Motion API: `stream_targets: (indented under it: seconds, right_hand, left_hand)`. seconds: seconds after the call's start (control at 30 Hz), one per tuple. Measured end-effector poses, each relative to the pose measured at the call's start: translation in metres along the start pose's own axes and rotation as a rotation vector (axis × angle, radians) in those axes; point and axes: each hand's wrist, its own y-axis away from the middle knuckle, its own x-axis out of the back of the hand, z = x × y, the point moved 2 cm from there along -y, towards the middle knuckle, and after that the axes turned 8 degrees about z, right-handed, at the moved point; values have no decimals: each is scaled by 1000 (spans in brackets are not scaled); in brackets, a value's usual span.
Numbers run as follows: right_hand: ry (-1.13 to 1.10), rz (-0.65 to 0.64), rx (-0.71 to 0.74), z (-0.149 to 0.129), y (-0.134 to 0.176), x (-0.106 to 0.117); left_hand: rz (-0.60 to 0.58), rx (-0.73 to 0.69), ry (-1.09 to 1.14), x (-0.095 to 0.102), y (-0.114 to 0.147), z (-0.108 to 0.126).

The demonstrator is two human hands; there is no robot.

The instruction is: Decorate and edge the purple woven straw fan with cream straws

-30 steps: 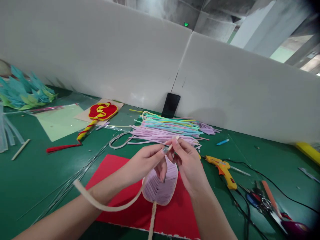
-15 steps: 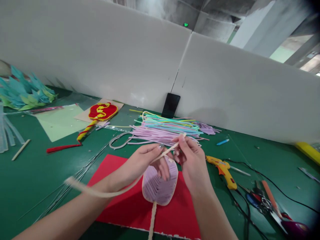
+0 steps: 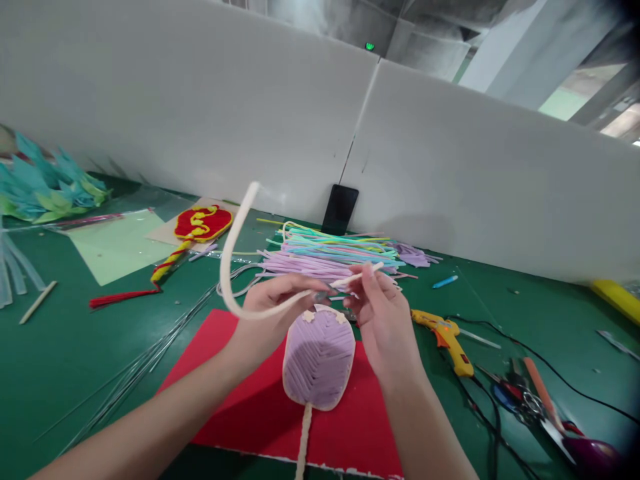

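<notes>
A cream pipe cleaner runs between my two hands, its long end curving up on the left. My left hand pinches it between thumb and fingers. My right hand grips its short end, which pokes out past the fingertips. Just below them lies a lilac fan with a cream rim and two small cream star shapes near its top. The fan's twisted cream handle points toward me. Under it is a red sheet.
Behind my hands lies a pile of pastel pipe cleaners, with a black phone against the white partition. A yellow glue gun, its cable, and scissors are right. A red-and-yellow fan and thin wires are left.
The pipe cleaner's long end has swung from low across my left forearm to an upward curve. My left hand has shifted slightly left, and its fingers have left the front of the lilac fan.
</notes>
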Motion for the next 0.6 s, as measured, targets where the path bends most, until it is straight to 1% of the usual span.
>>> stream_targets:
  seconds: [0.07,0.13,0.3,0.37,0.47,0.6]
  right_hand:
    - [28,-49,-21,4,3,-4]
    - [45,-78,-10,8,5,-7]
    - [63,-53,38,12,4,-8]
    - [58,-65,54,12,4,-8]
    - [40,-122,58,13,6,-9]
    - [34,-146,66,13,8,-11]
  left_hand:
    - [37,-7,-20,1,-2,2]
    - [72,-16,-60,1,-3,4]
    - [164,-5,-112,-1,-5,8]
    - [181,-25,-119,0,-5,9]
    - [187,-93,-123,1,-6,10]
    - [159,-139,-126,1,-6,10]
